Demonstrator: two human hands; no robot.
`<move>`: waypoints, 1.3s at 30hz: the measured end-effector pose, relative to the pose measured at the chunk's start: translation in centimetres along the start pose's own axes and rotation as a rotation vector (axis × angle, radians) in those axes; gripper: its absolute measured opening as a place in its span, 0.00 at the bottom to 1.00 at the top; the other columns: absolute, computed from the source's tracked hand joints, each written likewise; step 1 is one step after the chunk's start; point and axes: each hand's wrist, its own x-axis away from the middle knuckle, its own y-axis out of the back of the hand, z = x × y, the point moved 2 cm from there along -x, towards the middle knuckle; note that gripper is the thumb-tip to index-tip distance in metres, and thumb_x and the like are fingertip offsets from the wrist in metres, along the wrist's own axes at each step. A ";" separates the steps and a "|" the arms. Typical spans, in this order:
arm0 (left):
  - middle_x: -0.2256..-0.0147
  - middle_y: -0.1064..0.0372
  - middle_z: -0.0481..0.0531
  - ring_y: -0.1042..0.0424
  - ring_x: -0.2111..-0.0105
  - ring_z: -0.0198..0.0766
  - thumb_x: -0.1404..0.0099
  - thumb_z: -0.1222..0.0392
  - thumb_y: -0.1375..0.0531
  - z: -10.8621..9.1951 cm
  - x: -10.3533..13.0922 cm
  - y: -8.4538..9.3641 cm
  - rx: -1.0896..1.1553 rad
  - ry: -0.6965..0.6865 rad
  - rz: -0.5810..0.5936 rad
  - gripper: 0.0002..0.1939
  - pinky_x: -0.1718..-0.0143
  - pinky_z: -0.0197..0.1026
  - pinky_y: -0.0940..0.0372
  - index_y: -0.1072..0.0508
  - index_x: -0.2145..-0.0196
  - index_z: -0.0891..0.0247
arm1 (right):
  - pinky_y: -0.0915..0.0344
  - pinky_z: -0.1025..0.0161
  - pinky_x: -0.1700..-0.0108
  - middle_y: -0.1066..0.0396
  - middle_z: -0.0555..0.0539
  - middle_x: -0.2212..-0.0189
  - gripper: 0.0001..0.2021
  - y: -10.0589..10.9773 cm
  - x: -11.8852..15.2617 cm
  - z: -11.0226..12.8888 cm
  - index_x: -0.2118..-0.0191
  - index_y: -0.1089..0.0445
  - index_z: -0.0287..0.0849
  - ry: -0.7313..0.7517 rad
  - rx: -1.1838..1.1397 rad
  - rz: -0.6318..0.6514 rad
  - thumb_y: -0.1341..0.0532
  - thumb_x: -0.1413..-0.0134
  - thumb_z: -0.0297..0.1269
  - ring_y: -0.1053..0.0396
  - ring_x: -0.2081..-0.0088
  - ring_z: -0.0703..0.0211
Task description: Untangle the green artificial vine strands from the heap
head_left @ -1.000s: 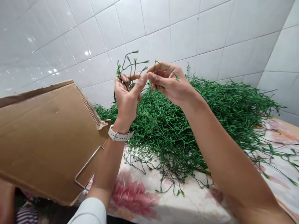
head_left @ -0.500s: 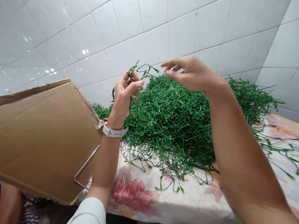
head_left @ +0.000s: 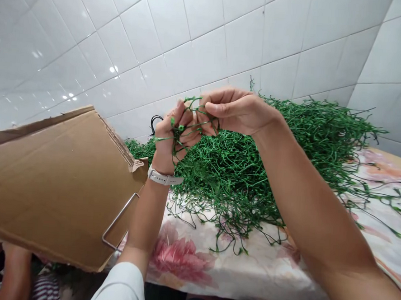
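Observation:
Several thin green plastic stems (head_left: 180,130) with small buds are gripped in my left hand (head_left: 169,132), its fingers curled round them. My right hand (head_left: 238,109) meets it from the right, thumb and fingers pinched on the stems' other end. Both hands are raised above the near side of a big tangled heap of the same green stems (head_left: 233,170). A white watch strap (head_left: 164,178) circles my left wrist. The fingertips partly hide where the stems run between the hands.
A large brown cardboard sheet (head_left: 56,182) stands at the left, with a bent metal wire stand (head_left: 116,222) by its edge. Another person's arm (head_left: 16,270) shows below it. A floral cloth (head_left: 187,258) covers the table. White tiled wall (head_left: 211,33) rises behind.
My right hand has come left and down and closed on the stems. My left hand has turned and shifted slightly right, still holding its stems.

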 end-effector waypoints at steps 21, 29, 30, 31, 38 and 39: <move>0.83 0.55 0.43 0.54 0.87 0.26 0.20 0.46 0.55 -1.4 0.4 0.2 0.252 0.057 -0.116 0.30 0.87 0.30 0.52 0.37 0.78 0.62 | 0.39 0.66 0.71 0.50 0.56 0.80 0.12 2.2 1.0 -0.2 0.66 0.29 0.46 0.166 -0.069 -0.402 0.34 0.41 0.49 0.49 0.77 0.66; 0.75 0.38 0.48 0.39 0.79 0.26 0.38 0.59 0.38 -0.8 0.1 0.9 -0.076 -0.075 0.069 0.09 0.82 0.30 0.43 0.20 0.63 0.65 | 0.36 0.54 0.49 0.30 0.38 0.51 0.17 6.7 3.6 1.2 0.49 0.22 0.40 -0.231 1.093 -1.032 0.31 0.46 0.28 0.35 0.59 0.58; 0.72 0.35 0.49 0.37 0.77 0.27 0.40 0.61 0.37 -0.8 0.1 1.0 -0.117 -0.089 0.096 0.11 0.81 0.29 0.43 0.18 0.61 0.64 | 0.35 0.56 0.56 0.27 0.39 0.57 0.10 6.5 3.5 1.4 0.55 0.21 0.38 -0.186 0.997 -1.000 0.34 0.42 0.31 0.35 0.64 0.60; 0.71 0.34 0.49 0.35 0.75 0.27 0.41 0.62 0.37 -0.8 0.1 1.0 -0.167 -0.092 0.113 0.13 0.80 0.29 0.43 0.17 0.59 0.63 | 0.36 0.58 0.62 0.26 0.41 0.64 0.07 6.1 3.3 1.6 0.60 0.21 0.38 -0.133 0.865 -0.936 0.36 0.39 0.34 0.35 0.69 0.62; 0.73 0.33 0.48 0.34 0.72 0.29 0.35 0.62 0.35 -0.7 0.1 0.8 -0.587 -0.211 0.130 0.08 0.73 0.34 0.41 0.18 0.58 0.61 | 0.37 0.63 0.67 0.27 0.48 0.66 0.25 1.9 1.8 3.5 0.57 0.23 0.41 0.109 0.691 -0.487 0.25 0.53 0.56 0.34 0.67 0.64; 0.73 0.34 0.47 0.36 0.73 0.29 0.35 0.63 0.35 -0.6 0.0 0.7 -0.621 -0.238 0.136 0.05 0.73 0.35 0.42 0.18 0.62 0.61 | 0.36 0.64 0.66 0.27 0.48 0.62 0.28 1.6 1.7 3.5 0.54 0.23 0.42 0.102 0.750 -0.451 0.23 0.57 0.55 0.33 0.65 0.64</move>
